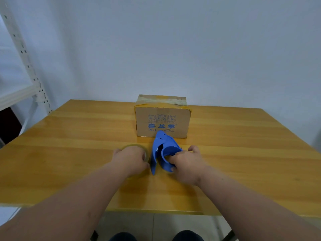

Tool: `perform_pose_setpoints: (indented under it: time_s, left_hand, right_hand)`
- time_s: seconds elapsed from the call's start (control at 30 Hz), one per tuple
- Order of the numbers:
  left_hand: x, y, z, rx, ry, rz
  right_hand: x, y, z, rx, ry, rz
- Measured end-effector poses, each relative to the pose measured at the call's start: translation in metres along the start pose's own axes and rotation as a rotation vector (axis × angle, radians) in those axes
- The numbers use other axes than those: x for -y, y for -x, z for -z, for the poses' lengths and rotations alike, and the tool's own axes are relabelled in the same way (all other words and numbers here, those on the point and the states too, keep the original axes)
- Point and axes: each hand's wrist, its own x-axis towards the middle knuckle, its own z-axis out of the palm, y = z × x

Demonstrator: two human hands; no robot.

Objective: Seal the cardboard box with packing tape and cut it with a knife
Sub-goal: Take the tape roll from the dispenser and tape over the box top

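Both hands worked on the table (69,153): left hand (129,160) gripped one tape roll (134,146), right hand (186,162) held one blue dispenser (164,150). One box (162,124) sat just beyond them, before a white wall (173,49).

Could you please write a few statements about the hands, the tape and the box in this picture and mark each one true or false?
1. The left hand rests on the roll of clear tape. True.
2. The right hand holds a knife. False: it grips the blue tape dispenser.
3. The cardboard box stands beyond the hands on the wooden table. True.
4. The tape roll is loaded in the dispenser. False: it lies beside it, on the left.
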Motion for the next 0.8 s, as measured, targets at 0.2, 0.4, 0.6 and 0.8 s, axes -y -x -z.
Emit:
perform_pose_setpoints:
  time_s: [0.2, 0.4, 0.6, 0.8]
  left_hand:
    - [-0.03, -0.008, -0.005, -0.017, 0.033, -0.051]
    - [-0.062, -0.018, -0.008, -0.008, 0.064, -0.094]
    - [-0.091, -0.026, -0.012, -0.043, 0.05, -0.169]
    - [-0.091, -0.036, -0.009, -0.056, -0.033, -0.179]
  right_hand:
    - [-0.027, 0.013, -0.004, 0.004, -0.003, -0.051]
    - [-0.052, 0.021, -0.006, 0.002, -0.014, -0.125]
    - [-0.082, 0.03, -0.012, -0.019, -0.026, -0.23]
    - [-0.102, 0.033, -0.01, -0.032, -0.06, -0.346]
